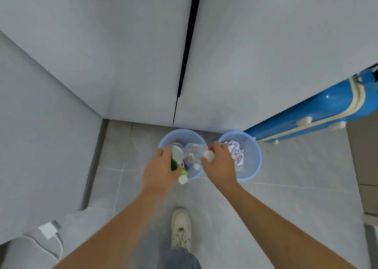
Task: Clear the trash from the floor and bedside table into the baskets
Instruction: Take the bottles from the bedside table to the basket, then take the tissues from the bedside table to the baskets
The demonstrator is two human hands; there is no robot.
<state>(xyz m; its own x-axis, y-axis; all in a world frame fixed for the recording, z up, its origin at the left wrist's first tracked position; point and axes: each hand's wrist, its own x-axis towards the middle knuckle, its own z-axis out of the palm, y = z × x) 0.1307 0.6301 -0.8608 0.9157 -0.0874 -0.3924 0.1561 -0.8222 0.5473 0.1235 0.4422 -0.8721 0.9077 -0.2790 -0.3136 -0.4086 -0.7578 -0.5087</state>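
Two light blue baskets stand side by side on the tiled floor against the wall. The left basket (180, 134) holds several plastic bottles and cups. The right basket (252, 156) holds crumpled paper (237, 152). My left hand (160, 169) hovers over the left basket's near rim, closed on bottles: a green cap (173, 165) and a white cap (183, 179) stick out below the fingers. My right hand (219, 163) is between the two baskets, gripping a clear plastic bottle (196, 149) by its white-capped end (209, 156); the bottle's body lies over the left basket.
A blue suitcase (319, 111) leans at the right, just behind the right basket. Grey walls close the corner behind and to the left. A white charger with cable (48, 231) lies at bottom left. My white shoe (181, 228) stands on the floor tiles.
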